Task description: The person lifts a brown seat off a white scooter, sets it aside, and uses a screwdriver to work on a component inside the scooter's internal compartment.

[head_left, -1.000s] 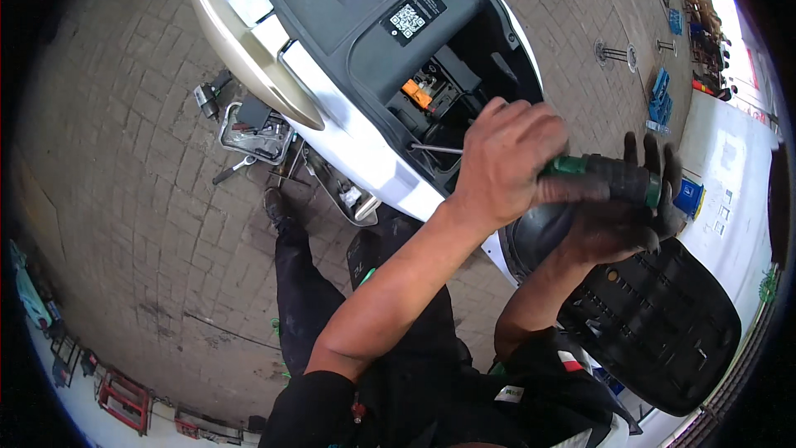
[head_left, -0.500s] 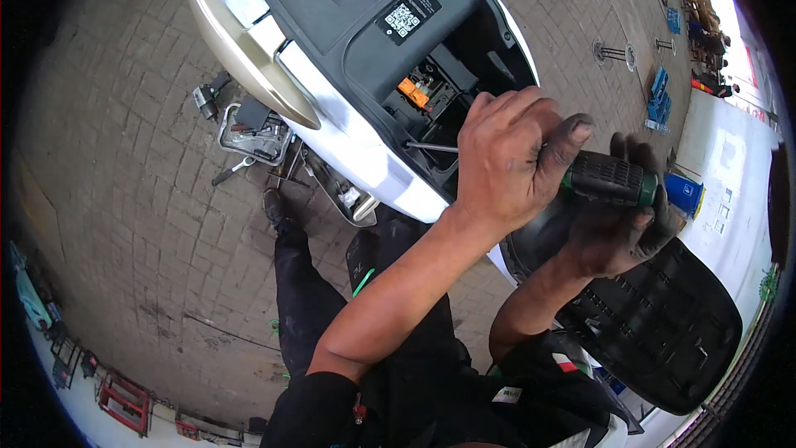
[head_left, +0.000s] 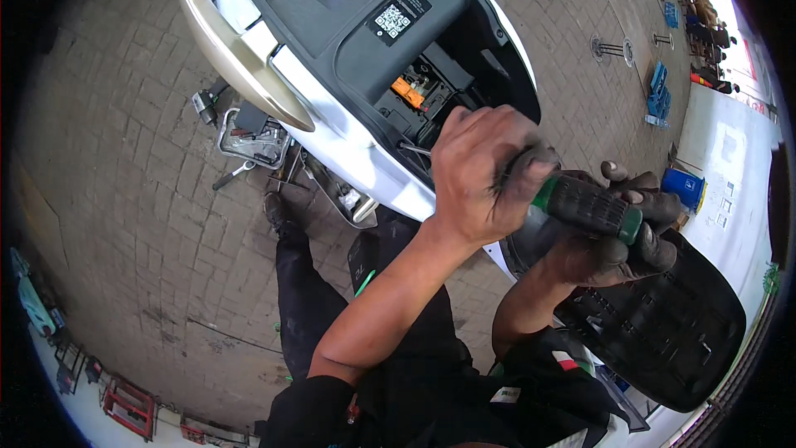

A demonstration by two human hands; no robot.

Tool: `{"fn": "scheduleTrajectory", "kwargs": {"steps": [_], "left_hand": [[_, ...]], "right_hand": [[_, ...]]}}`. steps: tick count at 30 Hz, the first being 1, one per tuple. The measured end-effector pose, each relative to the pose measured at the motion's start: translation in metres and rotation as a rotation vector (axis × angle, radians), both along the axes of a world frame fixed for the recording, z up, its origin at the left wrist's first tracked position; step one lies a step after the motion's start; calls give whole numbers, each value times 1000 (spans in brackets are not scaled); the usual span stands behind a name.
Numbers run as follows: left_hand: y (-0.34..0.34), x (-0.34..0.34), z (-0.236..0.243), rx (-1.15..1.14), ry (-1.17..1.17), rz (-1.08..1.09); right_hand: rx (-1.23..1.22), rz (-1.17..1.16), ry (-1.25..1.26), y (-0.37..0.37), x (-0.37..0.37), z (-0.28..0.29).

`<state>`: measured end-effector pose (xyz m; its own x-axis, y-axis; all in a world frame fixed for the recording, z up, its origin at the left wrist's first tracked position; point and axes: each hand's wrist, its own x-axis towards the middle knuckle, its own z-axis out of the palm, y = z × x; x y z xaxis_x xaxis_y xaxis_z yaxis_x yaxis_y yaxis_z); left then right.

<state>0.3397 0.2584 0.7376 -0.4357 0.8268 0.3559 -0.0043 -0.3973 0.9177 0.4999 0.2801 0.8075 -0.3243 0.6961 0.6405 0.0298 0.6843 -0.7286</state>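
A screwdriver (head_left: 589,206) with a black and green handle lies across both hands. My left hand (head_left: 485,178) is closed around its front part, hiding the middle of the shaft. Left of that hand, the metal shaft's far end meets the near rim of a scooter's dark storage compartment (head_left: 356,75). Blackened with grime, my right hand (head_left: 609,253) curls its fingers and palm about the handle's butt end. Inside the compartment, an orange part (head_left: 408,93) sits among dark components beyond my left hand. The scooter's body (head_left: 332,145) is white.
The scooter's opened black seat (head_left: 663,332) shows its underside at the right. On the paving lie a tool tray (head_left: 253,145), a power tool (head_left: 207,101), a ratchet wrench (head_left: 234,175) and a long parts tray (head_left: 332,191). A gold grab rail (head_left: 240,66) curves along the scooter.
Both hands and the screwdriver have shifted left in the picture. My right hand's fingers have come closer around the handle's end. The whole scene has slid slightly left.
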Motion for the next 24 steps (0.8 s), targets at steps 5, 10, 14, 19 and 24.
{"fn": "scheduleTrajectory", "kwargs": {"steps": [5, 10, 14, 19, 24], "left_hand": [[-9, -38, -29, -181, 283, 261], [36, -90, -44, -207, 783, 163], [44, -91, -75, -196, 1138, -206], [45, -84, -76, -271, 1418, -322], [49, -80, -74, -313, 1501, -436]], "right_hand": [[-21, 47, -67, -8, -46, 9], [-16, -68, 43, -16, -34, 6], [29, -102, 14, -23, -62, 4], [-52, -133, -166, -18, -52, 22], [68, -134, -122, -9, -51, 16]]}}
